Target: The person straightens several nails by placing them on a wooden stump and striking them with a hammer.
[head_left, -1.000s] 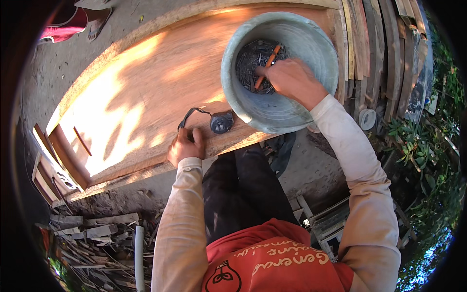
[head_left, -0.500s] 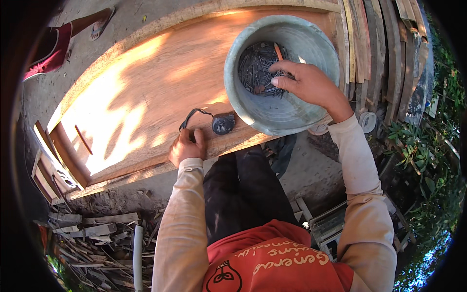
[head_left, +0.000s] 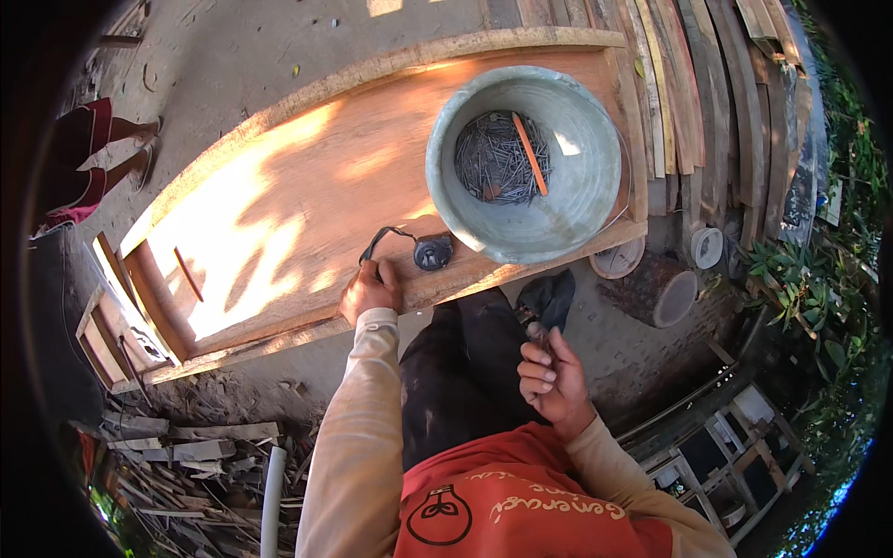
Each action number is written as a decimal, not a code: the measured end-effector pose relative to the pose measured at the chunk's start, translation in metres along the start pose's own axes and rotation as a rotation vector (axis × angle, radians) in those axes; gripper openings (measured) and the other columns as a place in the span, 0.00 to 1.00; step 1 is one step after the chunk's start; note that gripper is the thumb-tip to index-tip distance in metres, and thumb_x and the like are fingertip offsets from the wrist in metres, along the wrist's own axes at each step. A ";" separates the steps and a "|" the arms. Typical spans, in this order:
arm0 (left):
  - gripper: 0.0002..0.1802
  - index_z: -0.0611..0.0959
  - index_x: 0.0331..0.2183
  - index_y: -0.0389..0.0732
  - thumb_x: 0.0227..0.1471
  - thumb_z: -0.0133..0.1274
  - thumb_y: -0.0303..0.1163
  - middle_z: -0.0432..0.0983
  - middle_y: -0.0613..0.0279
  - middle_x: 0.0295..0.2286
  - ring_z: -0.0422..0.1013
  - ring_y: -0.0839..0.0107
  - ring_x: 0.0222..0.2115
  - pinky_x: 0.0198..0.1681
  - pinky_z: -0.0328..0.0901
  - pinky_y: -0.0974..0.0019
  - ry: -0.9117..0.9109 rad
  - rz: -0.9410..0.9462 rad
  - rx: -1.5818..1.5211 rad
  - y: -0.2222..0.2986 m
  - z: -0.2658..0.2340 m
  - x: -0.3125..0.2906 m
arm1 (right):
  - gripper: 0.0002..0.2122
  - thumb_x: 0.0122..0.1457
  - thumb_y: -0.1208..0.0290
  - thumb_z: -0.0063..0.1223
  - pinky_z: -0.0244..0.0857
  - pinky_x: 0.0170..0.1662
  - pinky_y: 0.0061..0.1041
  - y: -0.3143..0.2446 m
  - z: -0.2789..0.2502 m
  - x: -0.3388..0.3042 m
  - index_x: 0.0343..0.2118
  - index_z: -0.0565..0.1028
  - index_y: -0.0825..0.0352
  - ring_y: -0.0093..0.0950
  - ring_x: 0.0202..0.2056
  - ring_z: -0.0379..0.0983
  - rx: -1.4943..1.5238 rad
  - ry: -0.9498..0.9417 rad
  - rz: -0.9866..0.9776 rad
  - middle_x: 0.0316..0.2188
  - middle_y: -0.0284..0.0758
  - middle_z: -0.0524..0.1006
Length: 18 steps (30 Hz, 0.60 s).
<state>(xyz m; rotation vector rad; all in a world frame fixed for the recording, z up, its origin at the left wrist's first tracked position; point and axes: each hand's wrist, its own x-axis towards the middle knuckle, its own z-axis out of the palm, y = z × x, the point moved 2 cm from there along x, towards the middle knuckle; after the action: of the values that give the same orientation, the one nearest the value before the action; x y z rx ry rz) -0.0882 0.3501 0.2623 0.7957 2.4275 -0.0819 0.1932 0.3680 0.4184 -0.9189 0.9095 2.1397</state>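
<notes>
My left hand (head_left: 372, 290) rests on the near rail of a wooden panel (head_left: 372, 177), its fingers curled. The black strap of a tape measure (head_left: 433, 251) runs up to these fingers; whether they grip it is hidden. My right hand (head_left: 556, 377) is above my lap, closed, with the thumb raised; something small shows at the fingertips, too small to name. Beyond it a grey-green bucket (head_left: 581, 186) stands on the panel's right end. Many loose nails (head_left: 493, 163) lie in its bottom, with an orange pencil (head_left: 530, 153) slanting across them.
Stacked wooden boards (head_left: 712, 112) lie at the far right, near a cut log (head_left: 665, 296). Scrap wood (head_left: 195, 456) and a white pipe (head_left: 273, 502) are at the lower left. Another person's legs (head_left: 121, 139) stand at the far left.
My right hand has left the bucket and come back toward my body, fingers closed. The orange pencil now shows fully. My left hand stays on the rail.
</notes>
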 end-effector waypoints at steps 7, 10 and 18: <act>0.23 0.83 0.40 0.52 0.59 0.42 0.56 0.82 0.48 0.36 0.77 0.45 0.40 0.45 0.70 0.45 -0.057 0.017 -0.067 -0.021 -0.005 0.003 | 0.17 0.72 0.56 0.38 0.64 0.30 0.22 0.040 -0.050 -0.036 0.49 0.73 0.62 0.17 0.19 0.57 -0.195 -0.043 0.232 0.22 0.26 0.61; 0.21 0.81 0.36 0.43 0.60 0.46 0.52 0.81 0.51 0.27 0.77 0.58 0.27 0.34 0.70 0.54 0.045 0.220 -0.687 -0.051 0.014 0.018 | 0.13 0.72 0.58 0.38 0.67 0.37 0.26 0.049 -0.060 -0.056 0.45 0.71 0.62 0.18 0.21 0.60 -0.547 0.049 0.217 0.23 0.25 0.63; 0.17 0.76 0.38 0.44 0.60 0.47 0.48 0.64 0.68 0.19 0.61 0.73 0.18 0.23 0.58 0.64 -0.504 -0.257 -1.785 -0.061 -0.065 -0.099 | 0.09 0.71 0.64 0.43 0.64 0.37 0.23 0.065 -0.049 -0.079 0.43 0.70 0.64 0.19 0.24 0.61 -1.012 -0.004 0.117 0.24 0.26 0.64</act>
<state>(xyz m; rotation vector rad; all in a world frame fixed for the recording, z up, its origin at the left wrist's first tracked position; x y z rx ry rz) -0.0896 0.2630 0.3629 -0.3535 1.2386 1.3558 0.2050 0.2713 0.4766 -1.3196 -0.2217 2.7056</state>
